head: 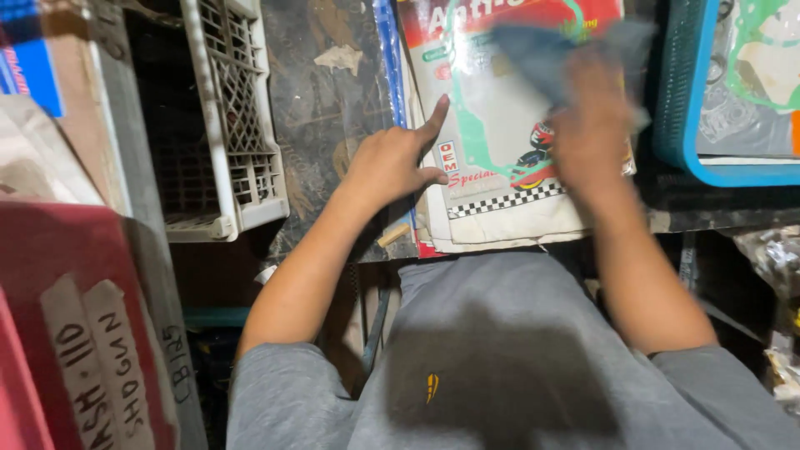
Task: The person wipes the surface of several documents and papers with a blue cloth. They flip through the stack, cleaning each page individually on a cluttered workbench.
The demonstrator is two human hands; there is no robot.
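Head view: the left hand (392, 162) rests on the left edge of a flat gasket packet (500, 142) lying on the dark counter (325, 108), index finger stretched out, the other fingers curled. The right hand (587, 133), blurred, presses a grey cloth (554, 54) onto the packet, fingers closed on it. A beige crate (233, 125) stands to the left, a blue basket (687, 100) to the right.

Person's wearing a plain grey t-shirt (500, 350), short sleeves that end right around the elbows, forearms bare below that. There's one tiny yellow-orange leaf-shaped logo (431, 387) on the shirt's front, a bit left of center. No watch, rings or gloves on the left hand (393, 162) or the blurry right hand (590, 133).
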